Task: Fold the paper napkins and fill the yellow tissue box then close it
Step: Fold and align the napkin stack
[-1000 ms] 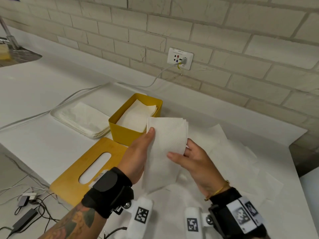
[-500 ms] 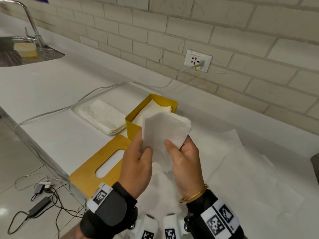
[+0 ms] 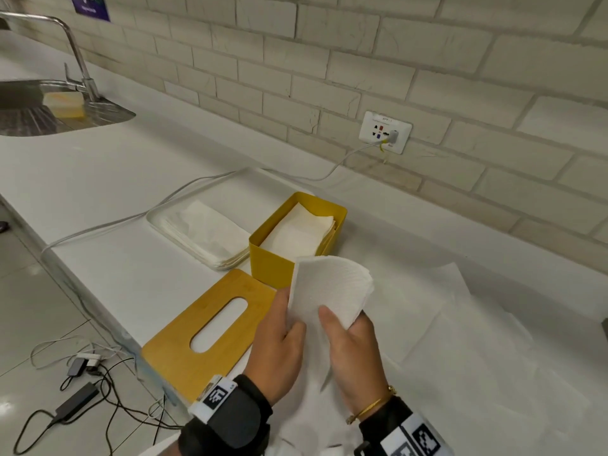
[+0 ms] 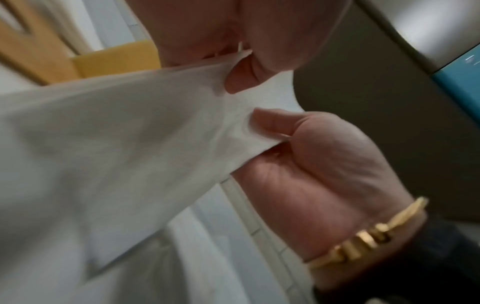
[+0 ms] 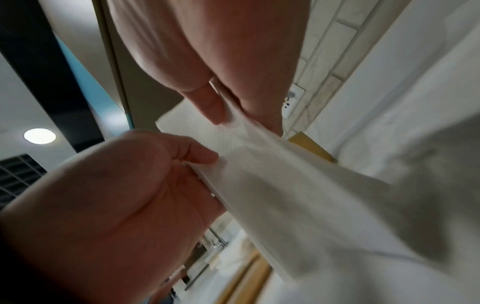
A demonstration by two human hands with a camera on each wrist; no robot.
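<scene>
Both my hands, left [image 3: 279, 350] and right [image 3: 353, 347], pinch the folded napkin [image 3: 329, 291] at lower centre, thumbs on top to hold the crease; the open box [image 3: 273, 261] waits just above, lid [image 3: 210, 330] off at its left.

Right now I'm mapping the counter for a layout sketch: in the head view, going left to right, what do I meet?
Sink → tray of napkins → yellow tissue box → wall socket → unfolded napkins.

From the head we look down on the counter [image 3: 138, 179]; both wrist views look up, close on the same napkin [image 4: 109, 133].
</scene>
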